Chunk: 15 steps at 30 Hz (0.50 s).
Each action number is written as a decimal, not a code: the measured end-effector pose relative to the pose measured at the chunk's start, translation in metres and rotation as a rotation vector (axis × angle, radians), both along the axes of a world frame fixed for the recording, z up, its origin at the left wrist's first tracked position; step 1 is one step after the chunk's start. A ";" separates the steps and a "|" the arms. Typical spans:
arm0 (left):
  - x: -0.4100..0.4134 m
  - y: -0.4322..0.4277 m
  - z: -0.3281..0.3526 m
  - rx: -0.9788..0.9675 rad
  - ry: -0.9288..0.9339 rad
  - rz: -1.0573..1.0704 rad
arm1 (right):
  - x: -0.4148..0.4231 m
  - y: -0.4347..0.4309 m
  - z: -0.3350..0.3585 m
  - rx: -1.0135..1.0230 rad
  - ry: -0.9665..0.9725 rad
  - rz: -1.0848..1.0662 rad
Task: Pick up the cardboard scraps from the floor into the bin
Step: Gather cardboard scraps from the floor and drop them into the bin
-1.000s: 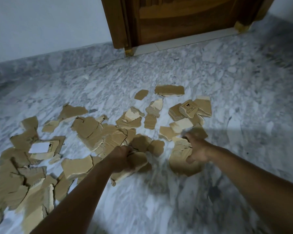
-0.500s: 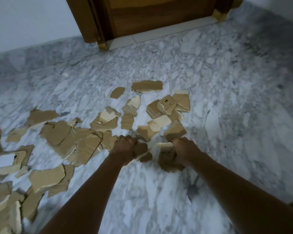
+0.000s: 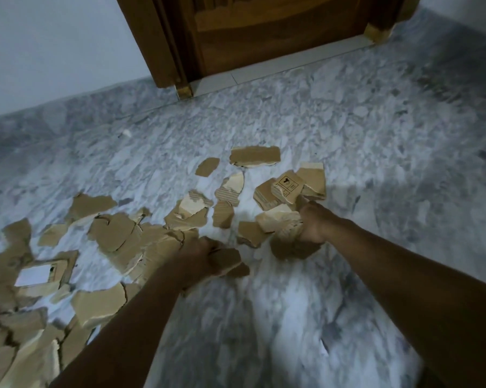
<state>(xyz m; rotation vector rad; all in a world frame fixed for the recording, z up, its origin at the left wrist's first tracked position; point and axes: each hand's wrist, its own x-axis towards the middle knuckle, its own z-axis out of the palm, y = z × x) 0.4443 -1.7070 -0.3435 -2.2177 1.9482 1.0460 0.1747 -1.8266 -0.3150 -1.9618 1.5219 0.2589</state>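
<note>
Gathering is under way: cardboard scraps (image 3: 113, 232) lie strewn over the marble floor (image 3: 264, 317) from 7 o'clock to the centre, most not yet collected. The left hand (image 3: 199, 257) is clenched round a few brown pieces, and the right hand (image 3: 314, 222), at 2 o'clock of it, is clenched round its own bunch. Both look full, so the next move is likely a carry to the bin, which is out of view. A white wall (image 3: 54, 51) stands at 10 o'clock, a wooden door (image 3: 264, 32) at 12.
</note>
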 end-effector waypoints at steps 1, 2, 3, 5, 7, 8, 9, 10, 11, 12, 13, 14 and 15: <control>0.005 -0.004 0.005 0.016 0.029 0.019 | 0.004 -0.001 -0.005 0.008 -0.014 -0.013; 0.009 -0.008 0.007 0.022 0.012 0.009 | 0.006 0.000 -0.011 0.018 0.003 -0.022; 0.014 -0.013 -0.001 0.010 -0.032 -0.027 | 0.007 0.004 -0.019 0.008 0.015 -0.036; 0.014 -0.016 -0.008 0.019 -0.115 -0.151 | 0.005 0.010 -0.036 -0.049 0.031 -0.073; 0.024 -0.016 -0.036 0.046 -0.134 -0.217 | 0.004 0.012 -0.046 -0.075 -0.002 -0.143; 0.030 -0.016 -0.050 0.035 -0.127 -0.227 | 0.004 0.013 -0.048 -0.081 0.007 -0.161; 0.028 -0.015 -0.050 0.027 -0.129 -0.230 | 0.005 0.013 -0.051 -0.092 0.017 -0.159; 0.025 -0.016 -0.044 0.008 -0.134 -0.241 | 0.004 0.013 -0.054 -0.114 0.026 -0.140; 0.020 -0.018 -0.039 -0.011 -0.166 -0.256 | 0.004 0.016 -0.055 -0.142 0.022 -0.119; 0.016 -0.019 -0.035 -0.041 -0.216 -0.284 | 0.005 0.019 -0.054 -0.156 0.013 -0.109; 0.014 -0.021 -0.033 -0.076 -0.264 -0.312 | 0.006 0.023 -0.054 -0.164 -0.002 -0.103; 0.014 -0.021 -0.032 -0.138 -0.317 -0.346 | 0.005 0.026 -0.053 -0.156 -0.008 -0.097; 0.015 -0.021 -0.032 -0.177 -0.376 -0.378 | 0.006 0.030 -0.050 -0.160 -0.033 -0.090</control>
